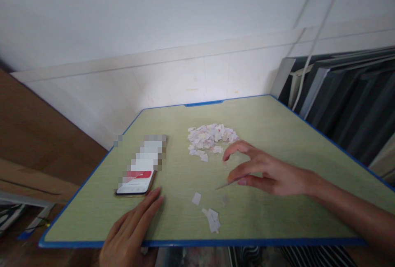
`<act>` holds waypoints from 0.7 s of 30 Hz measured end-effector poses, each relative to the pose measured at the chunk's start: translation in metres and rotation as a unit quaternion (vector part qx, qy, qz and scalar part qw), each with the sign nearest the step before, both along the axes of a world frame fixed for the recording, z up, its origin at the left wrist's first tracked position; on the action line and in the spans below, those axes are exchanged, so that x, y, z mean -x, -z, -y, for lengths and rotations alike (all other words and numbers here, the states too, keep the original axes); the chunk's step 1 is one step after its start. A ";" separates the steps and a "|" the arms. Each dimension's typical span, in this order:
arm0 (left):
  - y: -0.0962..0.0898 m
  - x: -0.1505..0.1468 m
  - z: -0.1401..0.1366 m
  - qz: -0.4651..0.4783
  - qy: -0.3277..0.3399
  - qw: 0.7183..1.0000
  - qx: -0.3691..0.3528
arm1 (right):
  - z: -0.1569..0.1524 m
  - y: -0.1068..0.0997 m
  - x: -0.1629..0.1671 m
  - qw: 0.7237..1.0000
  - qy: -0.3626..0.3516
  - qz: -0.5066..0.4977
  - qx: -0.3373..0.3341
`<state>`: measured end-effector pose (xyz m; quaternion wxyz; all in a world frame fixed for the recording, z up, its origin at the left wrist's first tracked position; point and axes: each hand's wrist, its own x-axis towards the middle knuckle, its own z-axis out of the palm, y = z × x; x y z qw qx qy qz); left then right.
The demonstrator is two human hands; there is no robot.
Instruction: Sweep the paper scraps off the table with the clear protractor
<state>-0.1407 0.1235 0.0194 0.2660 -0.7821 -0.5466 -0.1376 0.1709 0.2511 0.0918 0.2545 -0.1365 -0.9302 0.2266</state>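
My right hand [262,170] hovers over the table, right of a loose pile of small white paper pieces [210,137]. Its thumb and finger pinch a thin, pointed stick-like tool [224,185]; the exact kind is unclear. Below the tool's tip a small pale piece [224,200] is blurred. Nearer the front edge lie a single paper scrap [196,198] and a few overlapping scraps [212,220]. My left hand [132,226] rests with fingers stretched out over the table's front edge, holding nothing visible. Its fingertips are close to the lower corner of a phone [142,168].
The green tabletop [277,135] has a blue rim and stands against a white wall [197,73]. Dark flat panels [354,90] lean at the right, with a white cable [311,49] before them. Brown wooden furniture [46,135] stands at the left.
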 end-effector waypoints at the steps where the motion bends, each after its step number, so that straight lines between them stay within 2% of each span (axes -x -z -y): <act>1: 0.000 0.000 0.000 -0.002 0.000 1.000 0.001 | 0.001 0.000 0.001 1.000 -0.013 0.008 0.001; 6: -0.001 0.000 0.000 -0.010 0.001 1.000 0.001 | 0.000 -0.001 -0.003 0.998 -0.029 0.025 0.056; 10: 0.000 0.000 0.000 -0.016 -0.007 1.000 0.002 | -0.013 0.007 -0.010 0.997 0.057 -0.038 0.041; 13: -0.001 0.000 0.000 -0.016 -0.008 1.000 0.003 | -0.026 0.016 -0.014 0.991 0.120 -0.046 0.038; 18: -0.001 0.000 -0.001 -0.017 -0.002 1.000 -0.001 | -0.035 0.019 -0.019 0.991 0.085 -0.032 0.097; 21: -0.001 0.000 -0.001 -0.009 0.001 1.000 -0.002 | -0.036 0.020 -0.019 0.987 0.108 -0.066 0.095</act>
